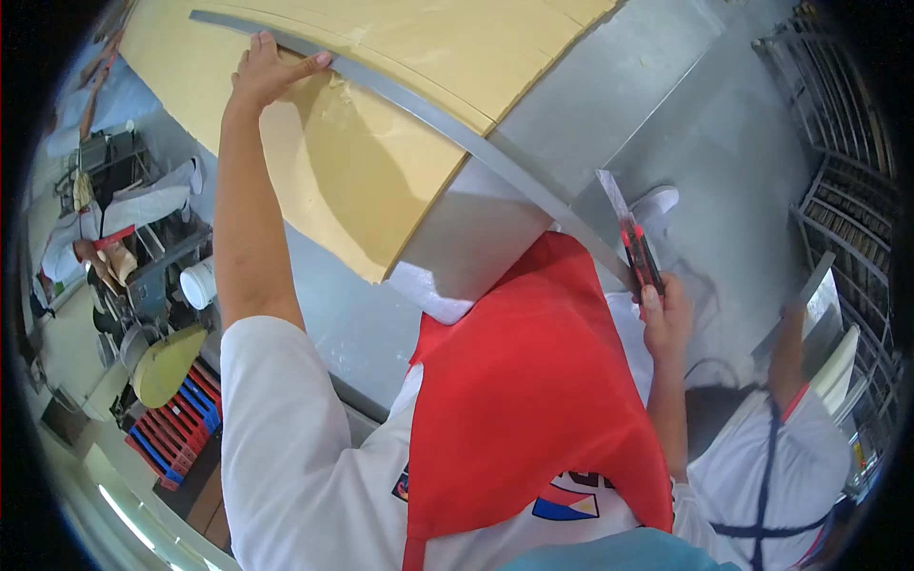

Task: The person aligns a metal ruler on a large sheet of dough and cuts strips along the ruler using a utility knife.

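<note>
My left hand (269,74) rests spread on a long metal straightedge (419,107), thumb and fingertips pressing on it. The straightedge lies slanting across a pale yellow sheet (409,147), whose material I cannot make out, and runs past its edge toward my right side. A lengthwise cut line shows in the sheet beyond the straightedge. My right hand (669,319) is closed round a red and black utility knife (640,252), its blade out and pointing away from me. The straightedge's near end lies close to this hand; whether they touch is unclear.
The sheet lies on a steel table (347,314). My red apron (533,400) hangs by its near edge. Another person (762,466) in white bends at the right, beside metal racks (838,209). At left stand a white bucket (198,284) and stacked red and blue crates (176,428).
</note>
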{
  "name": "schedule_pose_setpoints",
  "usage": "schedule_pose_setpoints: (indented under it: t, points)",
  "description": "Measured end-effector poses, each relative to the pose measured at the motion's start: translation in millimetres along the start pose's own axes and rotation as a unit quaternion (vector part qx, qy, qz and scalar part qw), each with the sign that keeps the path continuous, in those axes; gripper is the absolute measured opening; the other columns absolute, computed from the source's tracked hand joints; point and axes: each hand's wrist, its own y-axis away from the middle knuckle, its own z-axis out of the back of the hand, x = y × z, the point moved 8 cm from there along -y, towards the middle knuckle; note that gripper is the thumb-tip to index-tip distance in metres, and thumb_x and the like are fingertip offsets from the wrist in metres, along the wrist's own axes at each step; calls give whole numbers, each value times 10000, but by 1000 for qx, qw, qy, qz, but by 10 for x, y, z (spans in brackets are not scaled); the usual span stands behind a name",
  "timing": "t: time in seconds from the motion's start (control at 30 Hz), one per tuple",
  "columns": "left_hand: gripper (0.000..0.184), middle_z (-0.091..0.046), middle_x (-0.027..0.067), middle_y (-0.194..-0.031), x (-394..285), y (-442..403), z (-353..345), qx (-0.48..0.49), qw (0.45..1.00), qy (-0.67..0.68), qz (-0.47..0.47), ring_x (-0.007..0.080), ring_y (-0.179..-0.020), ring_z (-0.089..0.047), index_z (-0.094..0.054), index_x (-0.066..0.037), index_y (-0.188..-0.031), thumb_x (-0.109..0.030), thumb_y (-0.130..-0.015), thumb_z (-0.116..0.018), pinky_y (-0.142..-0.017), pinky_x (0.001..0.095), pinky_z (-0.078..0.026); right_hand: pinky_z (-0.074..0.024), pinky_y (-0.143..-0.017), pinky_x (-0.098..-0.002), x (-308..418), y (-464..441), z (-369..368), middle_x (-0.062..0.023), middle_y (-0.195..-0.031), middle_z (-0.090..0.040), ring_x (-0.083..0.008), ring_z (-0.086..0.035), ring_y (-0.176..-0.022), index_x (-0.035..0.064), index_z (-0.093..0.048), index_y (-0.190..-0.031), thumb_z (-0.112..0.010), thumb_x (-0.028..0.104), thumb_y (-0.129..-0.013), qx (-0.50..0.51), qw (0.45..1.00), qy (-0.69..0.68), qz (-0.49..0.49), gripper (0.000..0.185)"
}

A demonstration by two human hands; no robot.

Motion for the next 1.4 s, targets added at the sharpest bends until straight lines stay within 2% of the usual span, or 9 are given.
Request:
schedule_pose_setpoints:
  t: [0.77, 0.83, 0.93, 1.0, 1.07, 1.23, 1.3, 1.37, 1.4]
  points:
    - [1515, -369, 209, -1596, 11, -149, 11, 15, 1000, 1, -27, 360, -1450, -409, -349, 132, -1497, -937, -494, -729, -1172, 582, -316, -423, -554, -240, -103, -84, -57, -31, -750, -682, -64, -546, -599, 5, -652, -1104, -618, 429, -1005, 15, 999, -50, 2, 436]
    - [1411, -405, 222, -1576, -100, -136, 61, 73, 995, -58, -28, 356, -1441, -422, -416, 66, -1502, -889, -522, -764, -1169, 544, -343, -500, -638, -307, -146, -111, -84, -62, -737, -694, -142, -638, -658, 3, -646, -1036, -623, 285, -985, 36, 995, -68, -58, 288]
    - [1298, -445, 227, -1552, -427, -38, 197, 133, 987, -54, -78, 369, -1433, -428, -488, -36, -1498, -827, -522, -816, -1163, 509, -365, -508, -666, -307, -168, -124, -31, -79, -786, -707, -140, -643, -694, 7, -642, -1029, -632, 294, -984, 23, 998, -51, -36, 290]
    - [917, -661, 200, -1322, -431, 19, 252, 123, 988, 62, -72, 342, -1331, -535, -680, -48, -1283, -629, -602, -878, -1107, 444, -441, -516, -705, -306, -399, -143, 102, -82, -843, -716, -139, -649, -744, 15, -647, -1023, -632, 306, -991, 25, 995, 66, -65, 293]
    - [1021, -599, 220, -1397, -282, -99, 182, 57, 996, 23, -66, 372, -1374, -487, -632, -63, -1354, -668, -568, -878, -1149, 444, -394, -523, -733, -315, -411, -222, 144, -79, -873, -698, -150, -638, -766, 7, -636, -1064, -619, 314, -1005, -13, 990, -131, -47, 313]
    - [1476, -276, 270, -1636, -440, 180, 454, 90, 992, -38, 74, 432, -1520, -254, -319, 24, -1572, -782, -464, -866, -1226, 563, -247, -504, -632, -275, 326, -750, 281, -92, -935, -654, -116, -577, -686, -18, -536, -1277, -595, 325, -1024, -18, 970, -209, 124, 431]
    - [1605, -164, 281, -1668, -448, 188, 387, 115, 991, -26, 68, 427, -1554, -160, -195, 100, -1579, -824, -439, -845, -1233, 608, -188, -512, -638, -295, 939, -1007, 35, -100, -973, -660, -132, -593, -694, 12, -505, -1402, -577, 262, -1019, 22, 985, -133, 105, 463]
    - [1610, -176, 290, -1661, -416, 195, 355, 97, 993, -16, 64, 428, -1553, -161, -202, 111, -1572, -836, -435, -836, -1240, 597, -178, -541, -724, -369, 1709, -1312, -414, -145, -1025, -681, -221, -655, -754, 16, -502, -1431, -574, 201, -997, 56, 949, -43, 307, 477]
    - [1615, -188, 298, -1655, -419, 191, 311, 90, 994, -12, 56, 429, -1553, -161, -209, 123, -1565, -847, -431, -827, -1246, 586, -168, -539, -775, -390, 2024, -1450, -673, -172, -1044, -683, -268, -676, -813, 10, -500, -1437, -567, 177, -987, 75, 948, -21, 308, 485]
